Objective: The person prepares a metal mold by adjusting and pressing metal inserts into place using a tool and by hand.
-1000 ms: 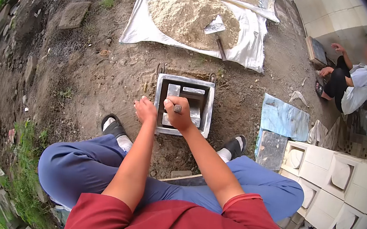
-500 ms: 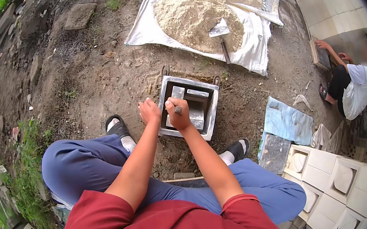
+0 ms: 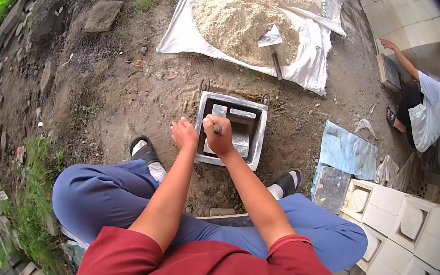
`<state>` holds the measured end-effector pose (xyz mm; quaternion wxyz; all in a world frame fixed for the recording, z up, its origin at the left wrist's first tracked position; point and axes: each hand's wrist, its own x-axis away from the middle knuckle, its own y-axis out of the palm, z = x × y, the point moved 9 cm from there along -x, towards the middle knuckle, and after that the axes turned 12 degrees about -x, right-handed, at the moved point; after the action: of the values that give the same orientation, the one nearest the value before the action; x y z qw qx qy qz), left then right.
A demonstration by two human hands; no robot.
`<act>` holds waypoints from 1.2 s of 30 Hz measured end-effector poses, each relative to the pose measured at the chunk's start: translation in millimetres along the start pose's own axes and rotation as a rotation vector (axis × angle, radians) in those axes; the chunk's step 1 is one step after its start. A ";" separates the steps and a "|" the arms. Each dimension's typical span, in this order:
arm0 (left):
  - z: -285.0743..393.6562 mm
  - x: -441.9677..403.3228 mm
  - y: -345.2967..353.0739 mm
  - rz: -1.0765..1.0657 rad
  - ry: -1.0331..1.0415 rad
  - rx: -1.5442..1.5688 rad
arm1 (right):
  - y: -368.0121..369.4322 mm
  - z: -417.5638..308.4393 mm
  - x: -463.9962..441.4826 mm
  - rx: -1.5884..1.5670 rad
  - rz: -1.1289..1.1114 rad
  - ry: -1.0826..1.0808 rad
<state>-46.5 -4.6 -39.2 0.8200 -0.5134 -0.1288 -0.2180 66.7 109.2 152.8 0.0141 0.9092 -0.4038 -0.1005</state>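
A square metal mould [image 3: 260,137] stands on the dirt between my feet, with flat metal block pieces [image 3: 239,141] inside it. Over its left half, my right hand [image 3: 219,137] is closed in a fist around a handle [image 3: 217,129]. Only the rounded end of that handle shows; the rest is hidden by the fist. Just outside the mould's left wall is my left hand [image 3: 184,134], palm down, fingers loosely stretched and holding nothing that I can see. Whether it touches the wall I cannot tell.
Beyond the mould, a white sheet [image 3: 174,41] bears a sandy heap [image 3: 235,22] with a trowel [image 3: 270,37] on it. A blue sheet [image 3: 349,148] lies to the right, near pale patterned blocks [image 3: 388,207]. At upper right a person [image 3: 433,104] squats by a board [image 3: 388,72].
The view has shifted slightly, so the ground things appear further right. My hands keep nearly the same pose at the mould. The other person's arm is now stretched out above the board.
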 end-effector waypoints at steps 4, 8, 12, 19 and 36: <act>2.8 1.1 0.3 -0.012 -0.005 0.005 | -7.6 -22.1 1.4 -0.028 0.050 -0.062; 0.3 0.5 2.3 -0.006 0.000 0.003 | -9.1 10.0 11.2 0.057 -0.043 -0.152; 3.7 0.4 0.2 0.014 0.024 -0.003 | -2.9 -1.2 -2.4 0.024 0.017 -0.042; 3.5 2.6 -1.7 0.014 -0.007 0.013 | -1.1 -11.9 6.7 0.011 -0.017 -0.124; 6.7 5.7 -7.4 0.026 -0.004 0.016 | -0.1 12.3 5.8 0.037 -0.026 -0.093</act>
<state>-45.1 -2.6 -28.0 0.8266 -0.5089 -0.1255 -0.2051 68.2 105.7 139.8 -0.0229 0.9089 -0.3938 -0.1353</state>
